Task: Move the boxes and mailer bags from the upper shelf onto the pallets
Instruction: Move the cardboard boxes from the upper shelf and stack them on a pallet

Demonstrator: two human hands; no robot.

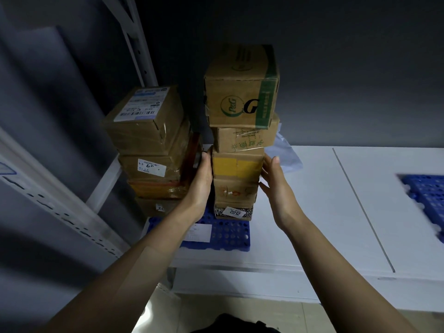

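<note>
Two stacks of brown cardboard boxes stand on a blue perforated plastic pallet (223, 236) at the left end of the white platform (312, 212), near its front edge.

The right stack is five boxes high. From top to bottom:
- the box with the green stripe and printed logo (241, 92)
- a flatter box with green print (245, 138)
- the box with the yellow tape band (236, 165)
- a plain box (235, 191)
- a patterned box with a white label (234, 211)

The left stack touches the right stack's side. A box with a white shipping label (144, 118) is on top.

The left hand (203, 179) lies flat against the left face of the yellow-taped box, fingers straight. It grips nothing.

The right hand (276, 186) is at the right face of the same box, fingers straight and slightly spread. Contact cannot be confirmed.

A pale mailer bag (287, 152) lies on the platform behind the right stack. A second blue pallet (427, 198) lies at the platform's right edge.
</note>
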